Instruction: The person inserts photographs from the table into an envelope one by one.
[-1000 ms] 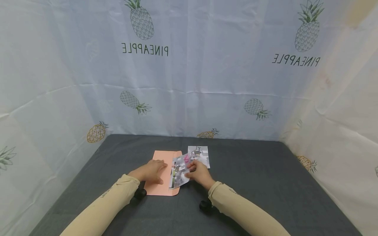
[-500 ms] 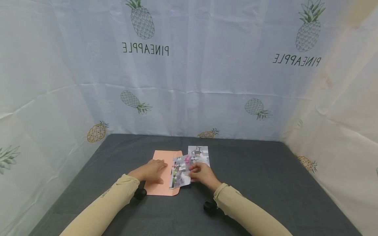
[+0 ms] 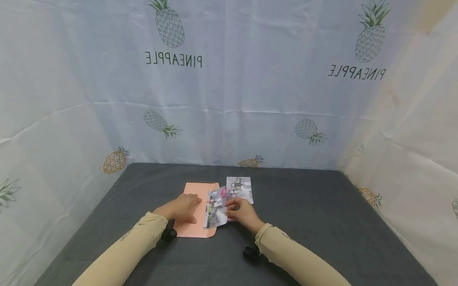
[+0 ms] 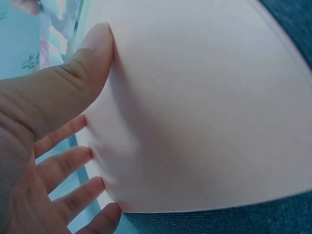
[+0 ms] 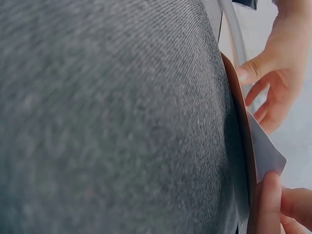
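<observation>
A flat peach-coloured envelope point(image 3: 193, 228) lies on the dark tabletop, its flap side to the right. My left hand point(image 3: 184, 208) rests on it with thumb and fingers spread; the left wrist view shows these fingertips point(image 4: 96, 187) pressing the paper. A photo print point(image 3: 216, 212) lies slanted across the envelope's right side. My right hand point(image 3: 245, 214) pinches the print by its right edge between thumb and fingers, and in the right wrist view the print's pale corner point(image 5: 268, 151) rises above those fingers. Another photo print point(image 3: 245, 188) lies just behind, partly covered by the first.
A dark cloth covers the table point(image 3: 293, 214). Behind it and along both sides hangs a pale curtain point(image 3: 229, 79) with pineapple prints. Black wrist cameras point(image 3: 251, 253) sit under both forearms, close to the cloth.
My right hand has shifted slightly along the print's right edge, first to the right, then a little back. The left hand and the envelope have stayed put; the head view has swayed a little.
</observation>
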### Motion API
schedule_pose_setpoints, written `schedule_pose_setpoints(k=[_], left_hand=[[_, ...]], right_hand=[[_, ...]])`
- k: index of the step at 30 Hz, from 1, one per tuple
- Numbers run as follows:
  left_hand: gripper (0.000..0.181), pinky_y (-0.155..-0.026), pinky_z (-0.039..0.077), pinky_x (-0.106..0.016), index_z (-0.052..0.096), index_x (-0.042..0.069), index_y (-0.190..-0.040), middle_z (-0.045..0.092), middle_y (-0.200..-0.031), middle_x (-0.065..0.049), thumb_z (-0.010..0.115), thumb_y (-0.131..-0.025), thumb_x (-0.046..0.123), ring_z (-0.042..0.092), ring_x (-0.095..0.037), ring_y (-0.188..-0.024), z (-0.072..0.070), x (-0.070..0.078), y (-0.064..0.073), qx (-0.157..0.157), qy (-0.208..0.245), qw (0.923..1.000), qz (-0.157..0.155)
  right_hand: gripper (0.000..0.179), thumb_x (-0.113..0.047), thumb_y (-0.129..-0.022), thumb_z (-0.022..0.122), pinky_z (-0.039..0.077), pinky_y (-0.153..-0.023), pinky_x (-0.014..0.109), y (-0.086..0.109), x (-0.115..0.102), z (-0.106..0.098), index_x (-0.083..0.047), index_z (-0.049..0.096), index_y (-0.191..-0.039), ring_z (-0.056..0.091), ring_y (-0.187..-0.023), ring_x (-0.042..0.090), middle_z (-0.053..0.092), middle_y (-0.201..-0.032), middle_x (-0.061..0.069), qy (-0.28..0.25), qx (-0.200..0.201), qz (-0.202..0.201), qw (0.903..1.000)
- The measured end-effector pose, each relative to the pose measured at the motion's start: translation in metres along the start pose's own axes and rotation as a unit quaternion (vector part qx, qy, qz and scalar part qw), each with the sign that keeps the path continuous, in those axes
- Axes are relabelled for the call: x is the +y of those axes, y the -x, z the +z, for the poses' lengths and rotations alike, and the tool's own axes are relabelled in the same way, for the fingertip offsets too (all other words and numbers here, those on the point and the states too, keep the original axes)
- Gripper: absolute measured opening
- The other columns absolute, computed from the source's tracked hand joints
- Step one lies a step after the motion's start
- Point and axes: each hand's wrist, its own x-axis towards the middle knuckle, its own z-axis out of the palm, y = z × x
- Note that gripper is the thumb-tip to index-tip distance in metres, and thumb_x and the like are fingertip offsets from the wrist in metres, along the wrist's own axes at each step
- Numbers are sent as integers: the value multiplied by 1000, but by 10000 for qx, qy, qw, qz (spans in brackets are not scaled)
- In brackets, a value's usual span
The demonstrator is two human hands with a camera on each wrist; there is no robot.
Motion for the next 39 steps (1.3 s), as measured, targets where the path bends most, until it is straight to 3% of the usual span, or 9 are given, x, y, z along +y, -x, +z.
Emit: schedule_pose_setpoints(k=[10, 39], left_hand=[[70, -112, 29, -55, 54, 1, -133, 44, -146, -22, 83, -74, 25, 35, -42, -137, -1, 2, 1, 9, 74, 10000, -49], [71, -111, 30, -55, 53, 3, -135, 42, -148, -21, 82, -75, 29, 34, -42, -138, -1, 1, 0, -19, 27, 9999, -139]], right_hand=[[42, 14, -80, 68, 60, -64, 35, -5, 0, 10, 12, 54, -120, 62, -67, 13, 63, -91, 17, -48, 220, 284, 9993], [37, 11, -81, 68, 59, -64, 30, -17, -14, 23, 14, 60, -117, 61, -61, 10, 62, -84, 11, 485, 119, 576, 9971]])
